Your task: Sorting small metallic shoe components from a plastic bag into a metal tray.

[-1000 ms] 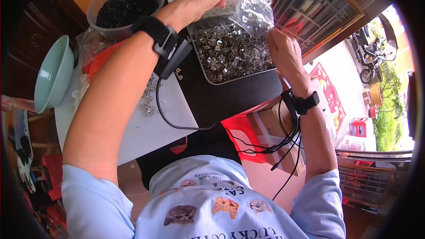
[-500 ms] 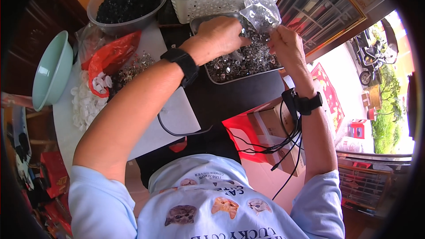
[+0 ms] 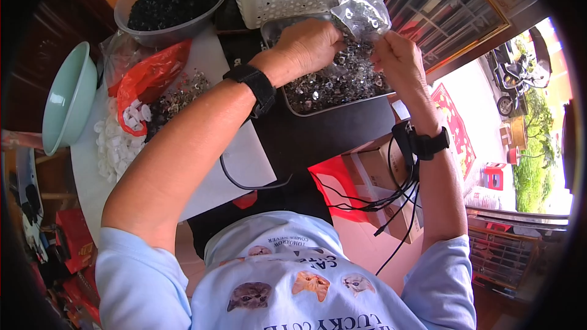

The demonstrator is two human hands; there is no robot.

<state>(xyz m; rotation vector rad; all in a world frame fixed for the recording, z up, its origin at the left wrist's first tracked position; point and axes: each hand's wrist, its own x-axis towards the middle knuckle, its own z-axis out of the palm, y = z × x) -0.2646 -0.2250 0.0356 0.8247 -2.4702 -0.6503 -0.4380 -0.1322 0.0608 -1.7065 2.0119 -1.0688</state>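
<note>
Over the far side of a metal tray (image 3: pixel 335 107) filled with small shiny clear and dark pieces (image 3: pixel 324 88), my left hand (image 3: pixel 310 44) is closed in a pinch. Whatever lies between its fingertips is too small to make out. My right hand (image 3: pixel 400 61) is at the tray's right side, its fingers curled in on the edge of a clear plastic bag (image 3: pixel 362 12). That bag holds clear pieces and hangs down onto the tray's far right corner. Both wrists wear black bands.
Behind the tray stands a white perforated basket (image 3: pixel 278 6) of white pieces. A clear tub (image 3: pixel 131 27) of black bits, a red plastic bag (image 3: pixel 137 88), white plastic pieces (image 3: pixel 116 146) and a green basin (image 3: pixel 67 101) are to the left. Cables (image 3: pixel 391 192) and a cardboard box (image 3: pixel 373 171) lie lower right.
My left hand has closed its fingertips more and lifted slightly away from the pieces. My right hand stays by the bag's edge, shifted slightly right.
</note>
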